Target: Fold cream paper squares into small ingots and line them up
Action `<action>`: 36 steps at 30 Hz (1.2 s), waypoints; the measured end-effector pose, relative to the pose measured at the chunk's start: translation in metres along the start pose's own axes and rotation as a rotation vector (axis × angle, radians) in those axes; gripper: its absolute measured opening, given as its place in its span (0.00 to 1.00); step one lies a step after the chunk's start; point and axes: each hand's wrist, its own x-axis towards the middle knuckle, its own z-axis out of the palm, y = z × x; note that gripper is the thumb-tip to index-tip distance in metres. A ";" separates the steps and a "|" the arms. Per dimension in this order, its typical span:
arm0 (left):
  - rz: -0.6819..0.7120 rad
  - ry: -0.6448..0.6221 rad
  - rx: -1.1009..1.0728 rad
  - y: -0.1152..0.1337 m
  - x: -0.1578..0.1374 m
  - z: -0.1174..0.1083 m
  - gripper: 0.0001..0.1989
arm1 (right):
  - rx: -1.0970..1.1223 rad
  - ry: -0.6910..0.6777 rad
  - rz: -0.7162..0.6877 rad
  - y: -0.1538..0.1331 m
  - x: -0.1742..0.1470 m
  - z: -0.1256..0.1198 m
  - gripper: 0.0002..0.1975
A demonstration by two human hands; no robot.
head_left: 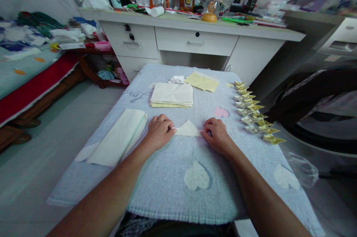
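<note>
A small piece of white paper (pixel 188 129), folded to a triangle with a strip along its base, lies on the blue cloth between my hands. My left hand (pixel 160 129) pinches its left end between thumb and fingers. At the opposite end, my right hand (pixel 219 134) grips the right corner the same way. Just beyond them is a stack of paper sheets (pixel 172 93), white on top with yellow below. To the right, several folded paper boats (pixel 251 112) in white and yellow stand in rows.
The heart-patterned cloth (pixel 167 192) covers the table. A folded white cloth or paper (pixel 117 138) lies left; yellow paper (pixel 202 81) and a crumpled white piece (pixel 176 79) sit farther back. Behind stands a cluttered white desk (pixel 195 41), with a washing machine (pixel 340 47) at right and a bed (pixel 33 73) at left.
</note>
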 end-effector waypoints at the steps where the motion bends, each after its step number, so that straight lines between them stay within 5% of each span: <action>1: -0.006 0.002 -0.005 -0.001 0.001 0.000 0.07 | -0.001 0.000 -0.002 0.000 0.000 0.000 0.08; 36: 0.025 -0.053 0.010 -0.005 0.008 -0.006 0.05 | 0.001 0.007 0.006 0.002 0.002 -0.001 0.10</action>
